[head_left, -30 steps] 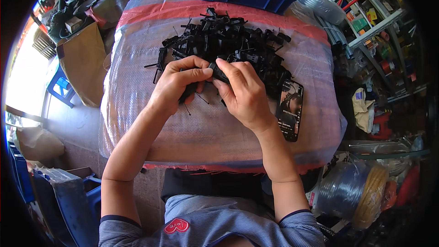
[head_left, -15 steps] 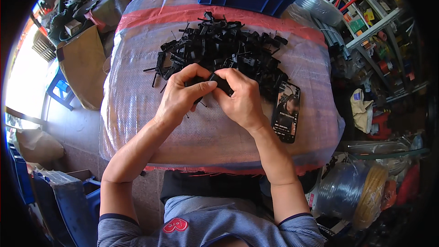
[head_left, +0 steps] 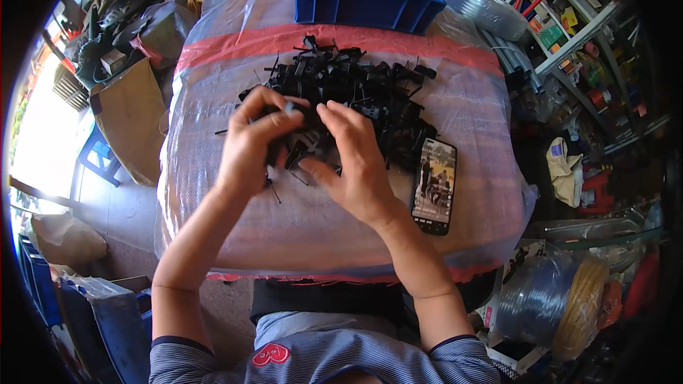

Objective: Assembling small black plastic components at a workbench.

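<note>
My left hand (head_left: pixel 245 142) is curled, with its thumb and fingers closed around a small black plastic part. Fingers and motion blur cover most of that part, so its exact kind does not show. Beside it, my right hand (head_left: pixel 359 160) has its thumb and fingers spread, holding nothing that I can see. Both hands hover at the near edge of a heap of black plastic parts (head_left: pixel 338 75), some with thin prongs sticking out. The heap lies on a table topped with a woven plastic sheet (head_left: pixel 334 242).
A blue crate (head_left: pixel 366 6) holding more black parts stands at the table's far side. Right of my hand lies a phone (head_left: pixel 434 188) with its screen lit. Wrapped coils of tubing (head_left: pixel 541 299) sit at the lower right, a metal rack (head_left: pixel 580 39) at the upper right.
My hands have come apart, the right one opening off the black part, while the left moved leftward. The phone's picture is different. The whole view has shifted slightly.
</note>
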Demonstrator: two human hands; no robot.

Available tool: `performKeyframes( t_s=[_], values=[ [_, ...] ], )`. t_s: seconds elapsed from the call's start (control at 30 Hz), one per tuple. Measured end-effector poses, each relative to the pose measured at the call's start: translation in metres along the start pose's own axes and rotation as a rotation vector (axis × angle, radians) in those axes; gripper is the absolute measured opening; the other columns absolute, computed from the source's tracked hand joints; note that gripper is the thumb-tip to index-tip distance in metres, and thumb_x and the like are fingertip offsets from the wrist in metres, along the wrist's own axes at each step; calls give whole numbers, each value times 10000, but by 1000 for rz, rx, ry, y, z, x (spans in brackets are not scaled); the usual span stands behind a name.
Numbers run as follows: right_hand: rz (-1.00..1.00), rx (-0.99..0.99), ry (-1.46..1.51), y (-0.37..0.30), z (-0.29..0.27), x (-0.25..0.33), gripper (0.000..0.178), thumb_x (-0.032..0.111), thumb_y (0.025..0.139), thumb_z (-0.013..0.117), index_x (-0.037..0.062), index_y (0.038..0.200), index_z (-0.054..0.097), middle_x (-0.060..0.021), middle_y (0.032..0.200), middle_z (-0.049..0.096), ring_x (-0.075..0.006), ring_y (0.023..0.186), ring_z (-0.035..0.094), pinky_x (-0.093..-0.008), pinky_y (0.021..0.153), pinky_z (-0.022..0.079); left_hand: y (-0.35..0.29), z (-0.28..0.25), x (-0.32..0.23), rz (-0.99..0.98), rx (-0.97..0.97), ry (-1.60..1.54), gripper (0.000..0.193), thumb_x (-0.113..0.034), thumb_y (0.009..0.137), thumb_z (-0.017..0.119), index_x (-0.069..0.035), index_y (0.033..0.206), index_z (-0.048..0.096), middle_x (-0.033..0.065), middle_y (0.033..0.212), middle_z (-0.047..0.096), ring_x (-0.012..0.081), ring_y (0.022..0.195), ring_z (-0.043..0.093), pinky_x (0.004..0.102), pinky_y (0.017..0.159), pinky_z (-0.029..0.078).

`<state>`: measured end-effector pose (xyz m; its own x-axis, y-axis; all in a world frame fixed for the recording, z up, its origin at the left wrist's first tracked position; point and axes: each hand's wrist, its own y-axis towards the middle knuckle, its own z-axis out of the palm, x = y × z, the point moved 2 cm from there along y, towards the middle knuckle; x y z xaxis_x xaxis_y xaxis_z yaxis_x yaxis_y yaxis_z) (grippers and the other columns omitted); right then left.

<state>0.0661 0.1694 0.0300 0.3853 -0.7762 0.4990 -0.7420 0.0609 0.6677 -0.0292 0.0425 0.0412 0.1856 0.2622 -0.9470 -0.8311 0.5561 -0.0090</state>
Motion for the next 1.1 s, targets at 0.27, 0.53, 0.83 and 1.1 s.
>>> performKeyframes(
  t_s=[0.27,0.53,0.83,1.1],
  values=[
    [-62,95,62,-21,-4,29,441,54,693,698,13,1107,552,-167,1115,531,-262,871,559,-364,778,453,189,53,-65,13,13,-137,165,-177,760,623,-72,869,559,61,714,595,156,561,583,233,335,390],
    [-4,220,93,-24,7,20,348,67,701,692,10,1022,570,-147,1063,534,-234,757,539,-336,670,438,362,120,-57,174,-129,181,469,-453,717,623,-53,960,597,106,827,616,254,814,589,410,753,441],
    [200,-21,-50,-1,-39,-13,246,-54,705,637,21,939,627,-111,760,606,-251,665,582,-310,588,473,162,28,-45,351,242,444,333,-268,819,562,-19,1033,617,75,874,656,163,813,613,301,739,454],
    [-19,151,-268,-7,17,-23,458,36,653,687,109,1090,574,-87,1090,540,-273,994,490,-383,868,390,-5,-23,7,217,40,396,217,-106,800,597,5,986,609,36,793,631,79,681,550,205,601,433]
  ],
)
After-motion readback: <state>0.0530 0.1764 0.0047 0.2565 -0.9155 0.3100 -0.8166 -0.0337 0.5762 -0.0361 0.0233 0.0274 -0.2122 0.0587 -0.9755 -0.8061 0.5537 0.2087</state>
